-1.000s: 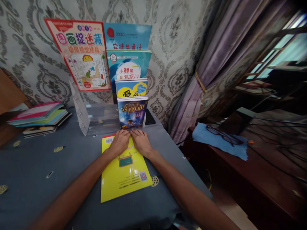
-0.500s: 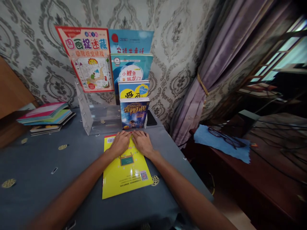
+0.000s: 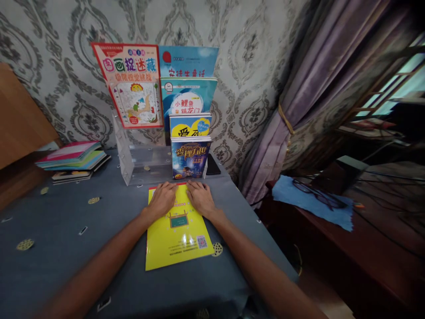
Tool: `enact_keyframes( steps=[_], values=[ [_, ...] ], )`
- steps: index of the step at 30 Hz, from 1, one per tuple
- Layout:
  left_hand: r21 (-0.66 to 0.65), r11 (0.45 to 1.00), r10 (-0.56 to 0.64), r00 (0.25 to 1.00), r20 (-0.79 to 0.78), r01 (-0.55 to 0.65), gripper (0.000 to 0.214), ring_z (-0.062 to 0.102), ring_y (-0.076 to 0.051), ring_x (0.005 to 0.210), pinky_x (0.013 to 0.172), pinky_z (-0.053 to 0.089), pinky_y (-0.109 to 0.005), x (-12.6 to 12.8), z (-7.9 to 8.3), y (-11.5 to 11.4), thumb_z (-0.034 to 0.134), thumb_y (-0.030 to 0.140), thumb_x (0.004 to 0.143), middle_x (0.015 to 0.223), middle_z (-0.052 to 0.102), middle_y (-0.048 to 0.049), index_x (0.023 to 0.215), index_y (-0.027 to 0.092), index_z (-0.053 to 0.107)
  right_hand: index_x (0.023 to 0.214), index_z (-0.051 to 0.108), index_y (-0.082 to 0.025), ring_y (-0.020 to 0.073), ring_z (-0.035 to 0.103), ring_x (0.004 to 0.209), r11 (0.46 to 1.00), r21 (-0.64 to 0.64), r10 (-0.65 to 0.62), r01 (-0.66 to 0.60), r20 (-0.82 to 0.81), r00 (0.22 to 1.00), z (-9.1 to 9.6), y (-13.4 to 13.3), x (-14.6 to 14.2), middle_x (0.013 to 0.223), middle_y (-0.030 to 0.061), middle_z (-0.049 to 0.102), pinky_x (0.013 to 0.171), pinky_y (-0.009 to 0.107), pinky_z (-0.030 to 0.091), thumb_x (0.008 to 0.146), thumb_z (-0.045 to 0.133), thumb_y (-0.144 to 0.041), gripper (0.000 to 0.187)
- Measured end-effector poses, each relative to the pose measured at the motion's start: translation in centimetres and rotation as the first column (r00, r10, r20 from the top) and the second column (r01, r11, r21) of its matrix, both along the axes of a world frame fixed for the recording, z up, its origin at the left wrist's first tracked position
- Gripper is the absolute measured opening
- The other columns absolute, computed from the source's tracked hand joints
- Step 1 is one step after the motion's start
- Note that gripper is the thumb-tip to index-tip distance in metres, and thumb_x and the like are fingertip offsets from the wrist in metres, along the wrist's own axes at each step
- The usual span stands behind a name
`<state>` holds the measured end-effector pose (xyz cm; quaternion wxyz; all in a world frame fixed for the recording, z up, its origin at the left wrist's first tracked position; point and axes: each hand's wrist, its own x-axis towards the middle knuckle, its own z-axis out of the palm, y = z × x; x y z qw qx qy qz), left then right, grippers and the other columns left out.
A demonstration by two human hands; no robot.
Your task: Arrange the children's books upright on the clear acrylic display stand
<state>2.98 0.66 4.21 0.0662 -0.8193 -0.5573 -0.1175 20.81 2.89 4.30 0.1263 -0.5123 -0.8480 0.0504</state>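
Observation:
A yellow book (image 3: 179, 243) lies flat on the table, with a small chalkboard picture and a QR code on its upper face. My left hand (image 3: 163, 198) rests flat on the book's far left part, fingers stretched forward. On its far right part lies my right hand (image 3: 201, 198), palm down, fingers extended and slightly spread. Bare yellow cover shows between the two hands. Just beyond the fingertips stands a clear book rack (image 3: 124, 153). In its lowest tier is a dark blue book (image 3: 189, 159), its title upside down.
Higher rack tiers hold a red-bordered picture book (image 3: 133, 88) and several blue ones, including a teal book (image 3: 192, 91). A stack of books (image 3: 71, 155) sits at the left. Behind the rack's right side is a black flat object (image 3: 213, 165). Glasses (image 3: 318, 193) lie on a blue cloth (image 3: 282, 190).
My hands have drawn apart on the book, the left one going left and the right one right, baring more of the cover's far edge. The view has shifted slightly.

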Motion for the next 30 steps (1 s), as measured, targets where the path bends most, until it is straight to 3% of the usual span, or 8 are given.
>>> enact_keyframes(
  steps=[12, 18, 30],
  values=[
    [-0.008, 0.994, 0.107, 0.994, 0.005, -0.107, 0.039, 0.06, -0.027, 0.115, 0.1, 0.045, -0.046, -5.8, 0.2, -2.3, 0.039, 0.015, 0.094, 0.128, 0.068, -0.0111, 0.12, 0.018, 0.069, 0.139, 0.055, -0.019, 0.0242, 0.047, 0.134, 1.0, -0.001, -0.012, 0.012, 0.0, 1.0, 0.0, -0.1, 0.1, 0.15, 0.0089, 0.052, 0.112, 0.048, 0.032, 0.103, 0.035, -0.026, 0.042],
    [-0.019, 0.995, 0.096, 0.987, 0.125, -0.095, 0.041, 0.06, -0.027, 0.12, 0.107, 0.045, -0.048, -8.7, -0.5, -3.0, 0.038, 0.021, 0.094, 0.129, 0.068, -0.0105, 0.123, 0.019, 0.068, 0.139, 0.055, -0.019, 0.0252, 0.047, 0.134, 1.0, 0.011, 0.009, -0.008, -0.02, 1.0, -0.2, 0.1, 0.1, 0.149, 0.0105, 0.052, 0.111, 0.05, 0.032, 0.102, 0.034, -0.026, 0.043],
    [0.004, 0.998, 0.068, 0.983, 0.169, -0.069, 0.04, 0.061, -0.026, 0.12, 0.111, 0.042, -0.049, -8.9, -1.1, -3.0, 0.039, 0.023, 0.094, 0.13, 0.068, -0.0105, 0.121, 0.019, 0.068, 0.137, 0.056, -0.019, 0.025, 0.047, 0.134, 1.0, -0.011, 0.01, -0.01, -0.02, 1.0, 0.2, 0.0, 0.1, 0.149, 0.0096, 0.053, 0.111, 0.048, 0.032, 0.102, 0.036, -0.025, 0.041]
  ],
)
